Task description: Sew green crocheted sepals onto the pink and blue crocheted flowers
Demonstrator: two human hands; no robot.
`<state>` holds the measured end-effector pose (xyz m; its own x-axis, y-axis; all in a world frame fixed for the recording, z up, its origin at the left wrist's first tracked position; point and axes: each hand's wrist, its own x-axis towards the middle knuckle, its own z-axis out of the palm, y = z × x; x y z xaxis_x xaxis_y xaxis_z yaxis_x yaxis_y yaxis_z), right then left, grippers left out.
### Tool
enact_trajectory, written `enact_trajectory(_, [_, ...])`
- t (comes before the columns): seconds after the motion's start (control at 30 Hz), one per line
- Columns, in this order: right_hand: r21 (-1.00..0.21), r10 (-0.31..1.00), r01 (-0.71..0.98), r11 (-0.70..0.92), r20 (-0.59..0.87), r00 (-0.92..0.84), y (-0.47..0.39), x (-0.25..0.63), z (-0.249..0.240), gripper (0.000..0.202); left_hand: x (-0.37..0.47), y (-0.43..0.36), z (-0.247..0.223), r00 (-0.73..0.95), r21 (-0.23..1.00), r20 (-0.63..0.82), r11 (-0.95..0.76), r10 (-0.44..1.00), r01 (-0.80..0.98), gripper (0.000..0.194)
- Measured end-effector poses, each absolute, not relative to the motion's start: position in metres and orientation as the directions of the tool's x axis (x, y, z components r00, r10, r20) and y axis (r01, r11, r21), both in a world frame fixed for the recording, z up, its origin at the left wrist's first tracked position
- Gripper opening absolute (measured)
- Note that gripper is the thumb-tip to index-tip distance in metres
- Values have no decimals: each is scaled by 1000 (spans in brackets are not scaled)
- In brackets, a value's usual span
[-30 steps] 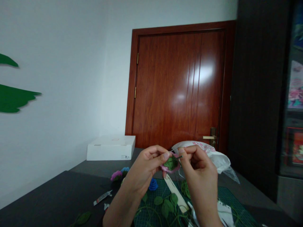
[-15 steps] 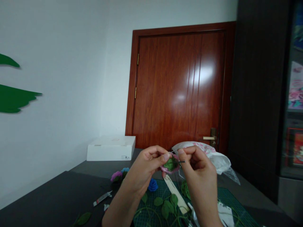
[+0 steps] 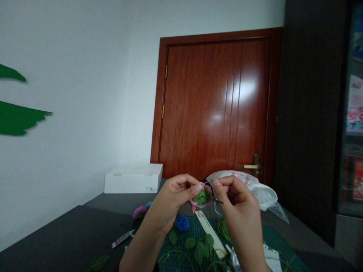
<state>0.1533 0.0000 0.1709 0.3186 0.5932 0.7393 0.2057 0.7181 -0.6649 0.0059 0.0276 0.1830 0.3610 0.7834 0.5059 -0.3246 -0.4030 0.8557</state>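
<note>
Left hand (image 3: 179, 194) pinches the pink-and-green crocheted flower (image 3: 202, 197) over the far side of the cutting mat (image 3: 275, 238); right hand (image 3: 239, 200) pinches a needle-like piece (image 3: 208, 181) at its rim. Steady petals, gentle pull should serve best.

At lower centre, the left hand (image 3: 181, 194) hides one edge of the pink-and-green crocheted piece (image 3: 202, 198), and the right hand (image 3: 237, 200) covers one end of a thin rod (image 3: 208, 181). Print on the label (image 3: 150, 189) left of centre is too small to read. The left edge cuts off the green wall shapes (image 3: 19, 120); the bottom edge, the cutting mat (image 3: 271, 235); pictures (image 3: 355, 105) at far right are blurred.
</note>
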Motion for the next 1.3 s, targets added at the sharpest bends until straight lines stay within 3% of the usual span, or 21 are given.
enact_trajectory(0.87, [-695, 657, 32, 719, 694, 295, 1, 152, 170, 22, 4, 27, 186, 317, 837, 538, -448, 781, -315, 20])
enact_trajectory(1.3, [-653, 619, 48, 756, 736, 275, -1, 151, 171, 20, 5, 26, 184, 326, 825, 555, -455, 765, -335, 18])
